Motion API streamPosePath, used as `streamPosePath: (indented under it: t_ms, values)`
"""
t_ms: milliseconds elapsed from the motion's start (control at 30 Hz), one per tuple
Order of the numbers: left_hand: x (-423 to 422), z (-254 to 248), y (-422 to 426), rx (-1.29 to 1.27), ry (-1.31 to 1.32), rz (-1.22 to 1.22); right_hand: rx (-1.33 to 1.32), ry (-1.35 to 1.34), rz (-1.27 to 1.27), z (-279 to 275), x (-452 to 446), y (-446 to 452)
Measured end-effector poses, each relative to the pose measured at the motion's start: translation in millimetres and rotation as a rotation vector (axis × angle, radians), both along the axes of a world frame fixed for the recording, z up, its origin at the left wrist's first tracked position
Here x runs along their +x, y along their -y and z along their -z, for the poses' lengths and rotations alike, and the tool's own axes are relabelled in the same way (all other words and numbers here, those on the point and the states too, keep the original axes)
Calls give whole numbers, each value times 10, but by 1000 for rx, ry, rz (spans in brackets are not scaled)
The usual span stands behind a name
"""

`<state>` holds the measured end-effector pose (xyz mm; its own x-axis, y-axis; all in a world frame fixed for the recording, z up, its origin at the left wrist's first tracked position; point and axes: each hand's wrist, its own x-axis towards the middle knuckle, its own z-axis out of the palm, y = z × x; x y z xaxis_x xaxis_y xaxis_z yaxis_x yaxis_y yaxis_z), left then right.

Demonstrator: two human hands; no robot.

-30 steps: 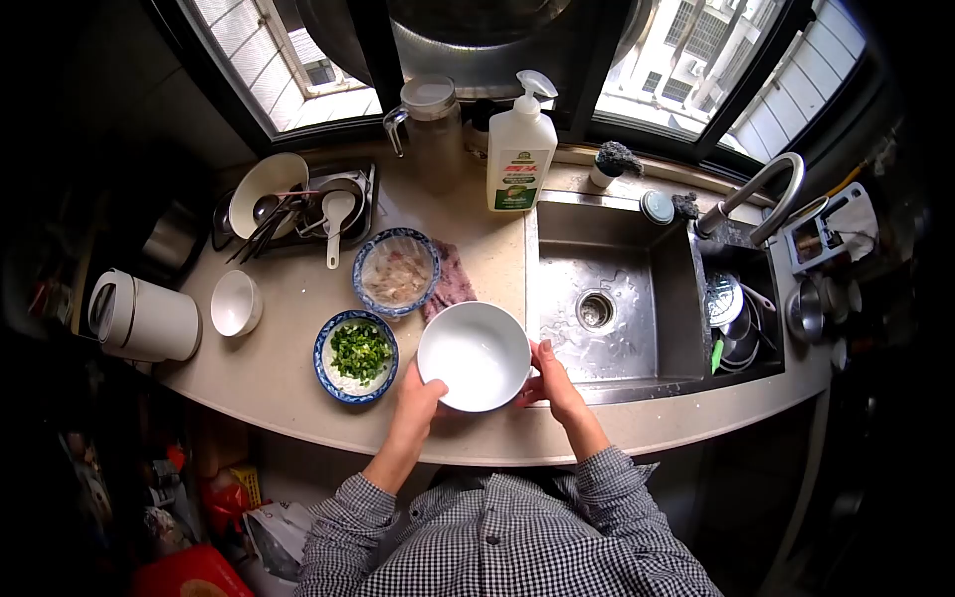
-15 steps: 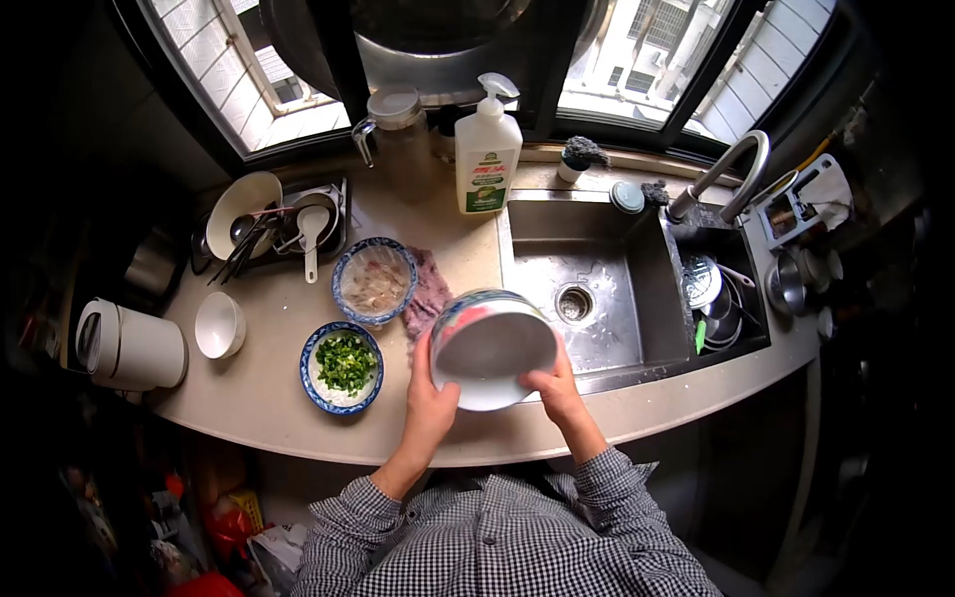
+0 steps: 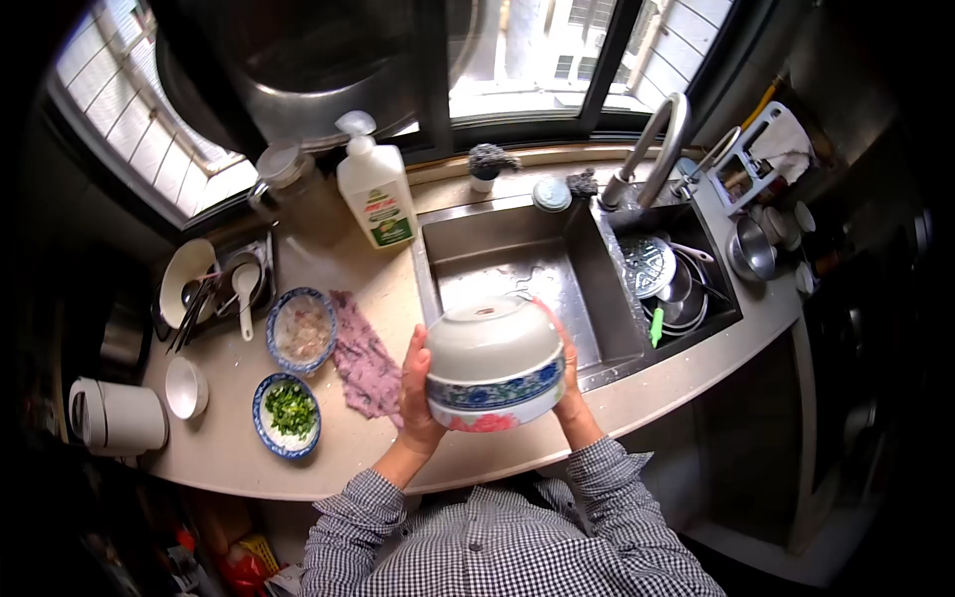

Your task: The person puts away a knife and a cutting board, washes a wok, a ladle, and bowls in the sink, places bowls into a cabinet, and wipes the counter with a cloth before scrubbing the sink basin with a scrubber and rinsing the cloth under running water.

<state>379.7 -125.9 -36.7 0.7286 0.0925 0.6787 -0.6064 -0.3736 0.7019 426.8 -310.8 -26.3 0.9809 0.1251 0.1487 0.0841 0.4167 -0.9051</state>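
Observation:
A large white bowl with a blue floral band and red flowers is held over the counter's front, beside the sink. It is tipped over with its pale base showing and its inside hidden; I cannot tell whether a second bowl is nested with it. My left hand grips its left side, and my right hand grips the right side, fingers partly hidden. Left of the bowl lies a pink cloth. Behind it is the metal sink basin.
A bowl of chopped greens, a blue-rimmed bowl with pale contents and a small white bowl stand left. A pump bottle is behind. Pans fill the side basin under the faucet.
The bowl has been turned over, from its inside facing me to its base showing. My view has shifted to the right, and both hands still hold the bowl.

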Motion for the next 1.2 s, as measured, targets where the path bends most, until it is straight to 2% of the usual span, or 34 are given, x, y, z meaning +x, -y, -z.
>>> streamPosePath:
  t_ms: [100,167,200,233,300,367,433,467,500,533,600,633,700,800,900,967,1167,1200]
  values:
    - [47,88,195,-213,-144,46,19,-33,-57,49,105,160]
    - [130,65,349,-371,-261,29,-274,96,-2,-83,179,247]
    - [165,26,414,-397,-331,-35,-379,76,-53,-67,237,352]
    - [223,-76,476,-770,-518,14,-418,49,-106,-93,293,420]
    - [305,39,490,-921,-730,-43,-514,-2,-328,-119,447,672]
    - [325,143,466,-1036,-855,-50,-356,-131,-588,-96,720,954]
    - [293,237,457,-1122,-891,-12,-431,-145,-362,65,1179,1263]
    - [255,251,480,-1192,-945,-10,-422,-216,-92,72,1437,1347]
    - [189,239,500,-1268,-994,-18,-434,-177,94,143,1724,1492]
    - [122,238,504,-1350,-1030,-45,-510,-130,283,447,2062,1763]
    - [-67,322,517,-1445,-1082,-98,-786,-62,438,983,2666,2291]
    - [-194,349,521,-1498,-1100,-142,-275,-175,375,679,2570,2073]
    - [-345,371,478,-1567,-1171,-146,-452,-174,366,350,2262,1628]
    - [-539,501,420,-1649,-1122,-82,-425,-237,27,520,1799,1199]
    - [-623,458,396,-1701,-1132,-150,-452,-290,-233,712,1240,846]
    - [-699,415,366,-1718,-1098,-162,-375,-388,-377,797,890,645]
    - [-1069,223,143,-1743,-1104,-196,-471,-439,-757,452,202,261]
    - [-1164,203,105,-1685,-1081,-239,-484,-418,-804,388,96,202]
